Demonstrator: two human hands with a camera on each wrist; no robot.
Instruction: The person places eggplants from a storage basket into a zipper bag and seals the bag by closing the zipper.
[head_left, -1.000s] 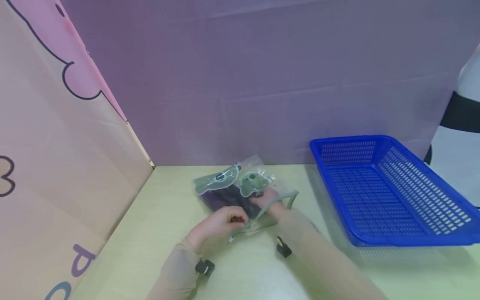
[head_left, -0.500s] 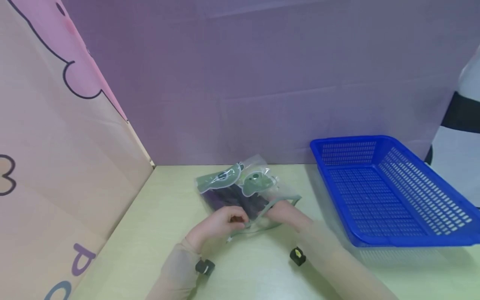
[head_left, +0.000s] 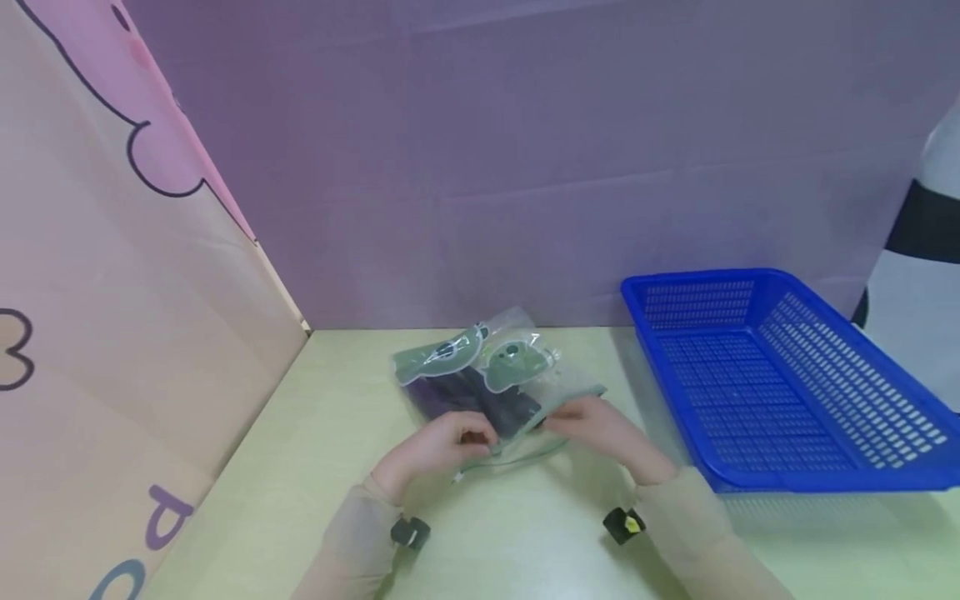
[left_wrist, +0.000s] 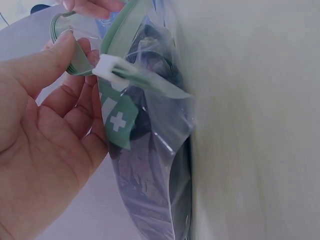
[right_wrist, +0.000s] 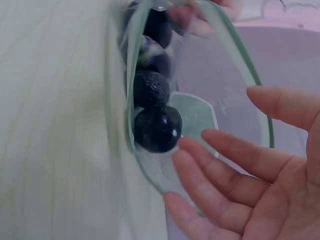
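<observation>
A clear zip bag [head_left: 517,367] with green printed patches lies on the table, its mouth facing me. Inside are several glossy, dark purple-black things with rounded ends [right_wrist: 158,128]. My left hand [head_left: 438,450] pinches the bag's green-edged rim between thumb and fingers, close to a white zip slider [left_wrist: 111,68]. My right hand [head_left: 600,429] is at the right part of the mouth, with its fingers [right_wrist: 225,185] spread and slightly bent. Nothing is held in that hand; its fingertips overlap the bag's opening in the right wrist view.
A blue plastic basket [head_left: 675,417] with perforated walls stands on the right of the pale table [head_left: 300,467]. Behind the table hangs a purple cloth [head_left: 480,167], and a printed cloth [head_left: 112,333] covers the left side.
My right hand has drawn back toward me and to the right, out of the bag to its rim. The left hand keeps its pinch in the same place.
</observation>
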